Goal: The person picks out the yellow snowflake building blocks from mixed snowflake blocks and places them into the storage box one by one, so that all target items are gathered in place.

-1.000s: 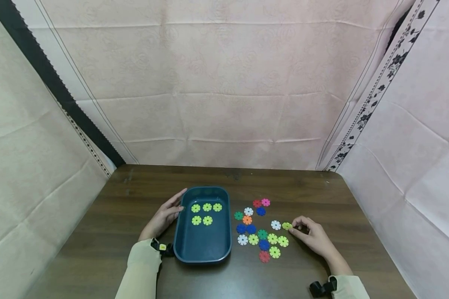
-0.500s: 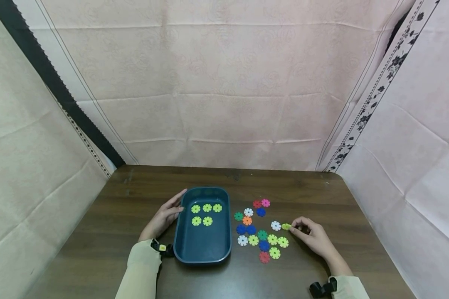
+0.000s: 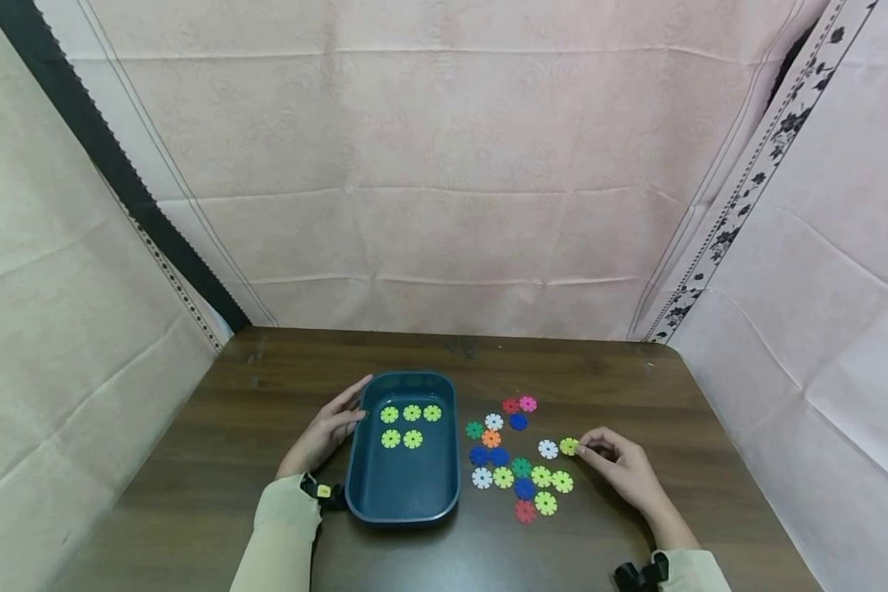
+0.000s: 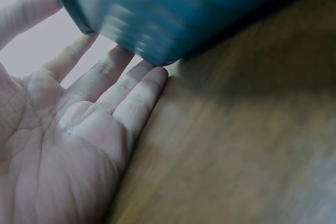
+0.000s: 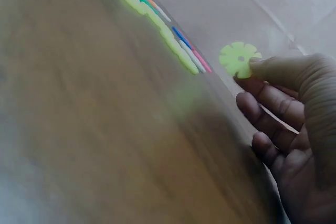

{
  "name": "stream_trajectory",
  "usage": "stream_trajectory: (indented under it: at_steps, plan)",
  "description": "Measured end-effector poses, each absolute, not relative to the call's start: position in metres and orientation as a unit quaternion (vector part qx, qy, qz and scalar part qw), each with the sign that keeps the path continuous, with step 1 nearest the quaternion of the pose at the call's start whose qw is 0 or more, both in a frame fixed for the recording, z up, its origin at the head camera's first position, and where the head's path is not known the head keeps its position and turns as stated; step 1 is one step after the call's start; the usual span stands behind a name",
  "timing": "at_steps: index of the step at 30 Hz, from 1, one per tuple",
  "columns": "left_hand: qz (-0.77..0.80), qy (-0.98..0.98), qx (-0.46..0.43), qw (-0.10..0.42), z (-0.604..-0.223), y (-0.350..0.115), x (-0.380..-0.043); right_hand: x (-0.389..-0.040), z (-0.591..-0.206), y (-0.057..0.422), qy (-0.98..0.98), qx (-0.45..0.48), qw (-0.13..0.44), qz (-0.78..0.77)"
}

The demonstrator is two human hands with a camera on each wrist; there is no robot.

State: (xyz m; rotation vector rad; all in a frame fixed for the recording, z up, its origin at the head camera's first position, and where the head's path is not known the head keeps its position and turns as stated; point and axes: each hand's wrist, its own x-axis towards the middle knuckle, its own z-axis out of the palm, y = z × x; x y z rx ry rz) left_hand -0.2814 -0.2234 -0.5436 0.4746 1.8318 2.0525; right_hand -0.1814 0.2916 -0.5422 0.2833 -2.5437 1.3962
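Note:
My left hand (image 3: 326, 434) holds the left side of a dark blue tray (image 3: 403, 501), thumb over the rim and fingers along the outer wall. From below, the left wrist view shows those fingers (image 4: 139, 98) against the tray's side (image 4: 152, 9). Between thumb and fingertips, my right hand (image 3: 625, 469) pinches a yellow-green flower-shaped disc (image 3: 568, 446). In the right wrist view this notched disc (image 5: 239, 59) is raised off the table and tilted up. Several matching yellow-green discs (image 3: 412, 413) lie in two rows inside the tray.
Flower discs lie flat right of the tray: yellow-green (image 3: 541, 476), white (image 3: 548, 449), blue (image 3: 524, 488), green (image 3: 521, 467), red (image 3: 524, 511), orange (image 3: 491, 438) and pink (image 3: 528, 404). The brown table (image 3: 281, 362) meets pale cloth walls (image 3: 444, 205) at its back and sides.
The pinched yellow-green disc has turned to show more of its face. My left hand keeps its place on the tray, and the other discs lie as before.

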Motion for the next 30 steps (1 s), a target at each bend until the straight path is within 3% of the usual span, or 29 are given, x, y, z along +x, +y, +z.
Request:
stream_trajectory:
  at_steps: [10,30]
  plan:
    - [0.723,0.648,0.169,0.172,-0.544,-0.224,-0.281,-0.206,-0.540,0.281,-0.855,0.161,0.096,0.483]
    - [0.719,0.653,0.165,0.171,-0.544,-0.224,-0.281,-0.246,-0.493,0.218,-0.825,0.289,0.053,0.482]
